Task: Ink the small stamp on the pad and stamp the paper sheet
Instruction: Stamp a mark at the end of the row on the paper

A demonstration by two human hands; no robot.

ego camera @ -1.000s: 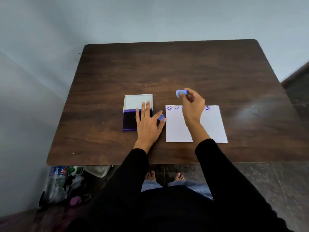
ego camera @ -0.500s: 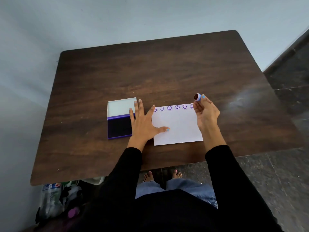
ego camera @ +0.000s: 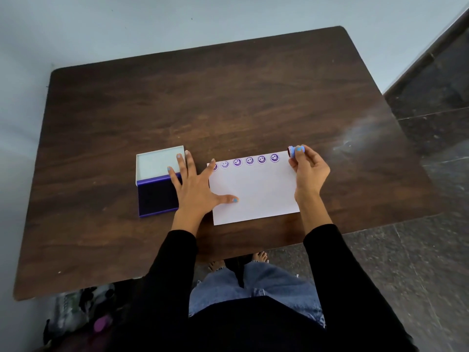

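A white paper sheet [ego camera: 256, 191] lies on the dark wooden table [ego camera: 228, 102], with a row of several purple smiley prints along its far edge. My right hand [ego camera: 308, 171] pinches the small blue stamp [ego camera: 291, 151] just off the sheet's far right corner, lifted, its dark face turned left. My left hand [ego camera: 195, 184] lies flat with fingers spread, thumb on the sheet's left part, fingers over the right side of the ink pad [ego camera: 156, 196]. The pad is open, its white lid [ego camera: 156, 162] folded back.
The table's near edge runs just in front of my body. Below its left corner, bottles and bags [ego camera: 76, 311] sit on the floor. A grey wall stands behind the table; dark stone floor lies to the right.
My right hand has gone from above the sheet's middle to its far right corner with the stamp. More prints show in the row. The left thumb now rests on the sheet.
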